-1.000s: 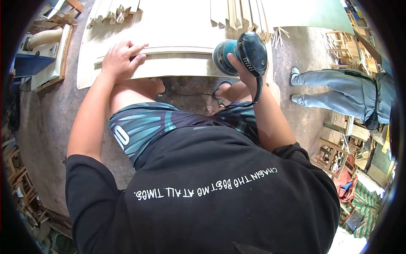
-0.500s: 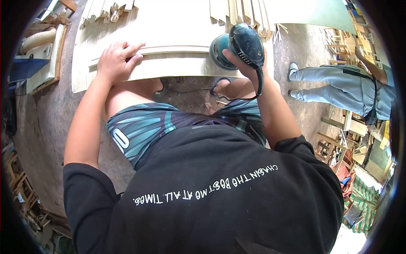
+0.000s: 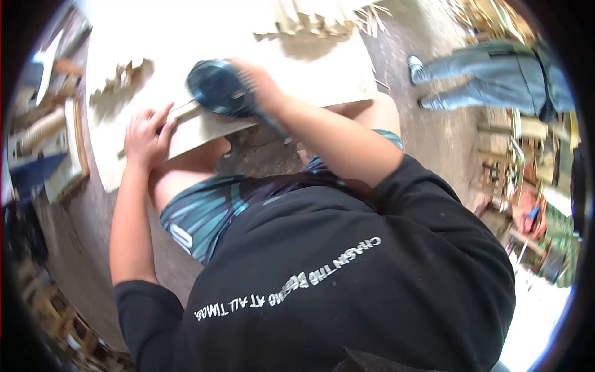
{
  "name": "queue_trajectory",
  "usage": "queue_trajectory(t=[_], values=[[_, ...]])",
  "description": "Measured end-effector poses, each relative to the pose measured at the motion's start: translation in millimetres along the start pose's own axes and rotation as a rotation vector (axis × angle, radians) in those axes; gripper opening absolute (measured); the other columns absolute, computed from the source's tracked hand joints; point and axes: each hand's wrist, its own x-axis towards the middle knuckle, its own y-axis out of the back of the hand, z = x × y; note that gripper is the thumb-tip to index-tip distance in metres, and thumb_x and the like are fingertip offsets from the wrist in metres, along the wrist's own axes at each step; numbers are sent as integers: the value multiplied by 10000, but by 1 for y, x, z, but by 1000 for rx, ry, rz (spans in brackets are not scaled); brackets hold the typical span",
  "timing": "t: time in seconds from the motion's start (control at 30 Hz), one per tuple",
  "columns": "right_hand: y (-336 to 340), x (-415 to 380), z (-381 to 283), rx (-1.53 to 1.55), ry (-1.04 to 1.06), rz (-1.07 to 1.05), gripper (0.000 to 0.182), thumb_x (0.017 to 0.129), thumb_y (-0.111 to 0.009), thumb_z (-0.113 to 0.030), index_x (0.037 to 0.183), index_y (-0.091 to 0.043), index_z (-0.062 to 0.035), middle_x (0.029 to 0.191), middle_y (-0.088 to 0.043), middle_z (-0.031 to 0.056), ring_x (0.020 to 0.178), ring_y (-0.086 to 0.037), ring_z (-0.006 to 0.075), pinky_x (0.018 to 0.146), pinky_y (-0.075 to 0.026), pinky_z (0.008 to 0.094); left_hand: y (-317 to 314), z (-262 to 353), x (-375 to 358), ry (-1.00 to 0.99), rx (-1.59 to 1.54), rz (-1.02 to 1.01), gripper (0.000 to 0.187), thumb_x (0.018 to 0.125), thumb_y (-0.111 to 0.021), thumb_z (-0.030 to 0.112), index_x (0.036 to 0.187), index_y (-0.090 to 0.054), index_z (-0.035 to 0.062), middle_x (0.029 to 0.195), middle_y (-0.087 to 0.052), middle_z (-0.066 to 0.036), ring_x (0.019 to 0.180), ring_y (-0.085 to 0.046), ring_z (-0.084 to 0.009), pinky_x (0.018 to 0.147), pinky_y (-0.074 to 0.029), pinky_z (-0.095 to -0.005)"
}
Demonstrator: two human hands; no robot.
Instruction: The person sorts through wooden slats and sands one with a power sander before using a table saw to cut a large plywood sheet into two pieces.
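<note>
A long pale wooden strip (image 3: pixel 185 111) lies along the near edge of a light-coloured work table. My left hand (image 3: pixel 147 135) grips it near its left end, with thumb and fingers around it. My right hand (image 3: pixel 259 85) holds a dark teal electric sander (image 3: pixel 217 88) by its body, a short way right of my left hand. The sander is over the strip and covers part of it; motion blurs both. Its cord end hangs toward my lap.
Cut wooden pieces lie in a pile (image 3: pixel 304 22) at the table's (image 3: pixel 322 77) far side, with a smaller pile (image 3: pixel 121 80) at left. A person in jeans (image 3: pixel 483 77) stands on the right. A ribbed hose (image 3: pixel 43 130) is at left.
My right hand has moved the sander left along the strip, close to my left hand. My left hand stays on the strip. The whole view has turned and shifted.
</note>
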Motion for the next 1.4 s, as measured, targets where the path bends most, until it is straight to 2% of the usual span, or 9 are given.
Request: queue_trajectory(t=[0.03,0.13,0.3,0.4,0.5,0.6,0.7,1.13,1.4], values=[[-4,4,11,-434,323,20,419,811,-808,-149,1190,-649,-71,1132,-714,83,1067,-682,208,938,-550,366,-1,-1,1,6,-19,-8,385,925,-692,375,1291,-732,263,915,-627,-82,912,-613,-290,839,-508,-426],[-12,6,0,-534,293,-16,455,791,-813,-155,1209,-653,-73,1153,-714,83,1090,-676,201,954,-540,354,-1,-3,2,-35,-9,-2,387,922,-698,358,1294,-731,260,917,-626,-83,908,-612,-289,838,-507,-419],[40,-15,1,-217,142,16,553,760,-903,-240,1228,-650,-91,1109,-725,49,1051,-683,146,946,-545,332,5,4,2,-2,-54,-32,379,947,-672,321,1310,-720,223,928,-639,-109,897,-617,-314,822,-504,-434],[84,-39,-26,-503,140,51,591,734,-934,-283,1225,-670,-85,1155,-727,46,1029,-686,127,940,-556,303,7,5,1,-11,-58,-13,376,950,-663,325,1311,-718,234,904,-632,-94,882,-612,-306,801,-502,-432],[117,-53,-57,-758,-106,146,598,726,-938,-331,1210,-681,-92,1123,-745,44,1014,-702,126,924,-566,314,6,2,0,-1,-69,-4,374,949,-660,317,1311,-714,243,882,-618,-74,881,-612,-295,799,-501,-429],[136,-57,-75,-1004,-68,186,534,763,-883,-425,1152,-716,-98,1060,-763,67,979,-732,187,907,-569,332,5,0,0,-17,-54,19,379,943,-665,320,1313,-713,250,874,-612,-68,883,-613,-291,801,-501,-429],[137,-58,-80,-1015,76,180,538,759,-886,-421,1150,-714,-93,1051,-762,74,987,-730,194,908,-567,338,9,2,-1,-1,-56,6,385,937,-669,351,1310,-714,265,897,-618,-78,906,-616,-295,819,-503,-432],[103,-30,-71,-870,-90,-18,700,741,-874,-506,1252,-675,-72,1159,-727,145,1089,-697,284,979,-539,412,11,5,2,76,-66,-81,381,942,-668,427,1291,-722,283,990,-677,-94,949,-646,-321,831,-521,-454],[98,-23,-59,-806,-53,-34,710,742,-884,-458,1289,-651,-70,1198,-709,147,1114,-680,280,990,-533,409,11,5,1,52,-61,-67,379,944,-668,429,1289,-723,282,961,-669,-70,935,-635,-310,827,-520,-449]])
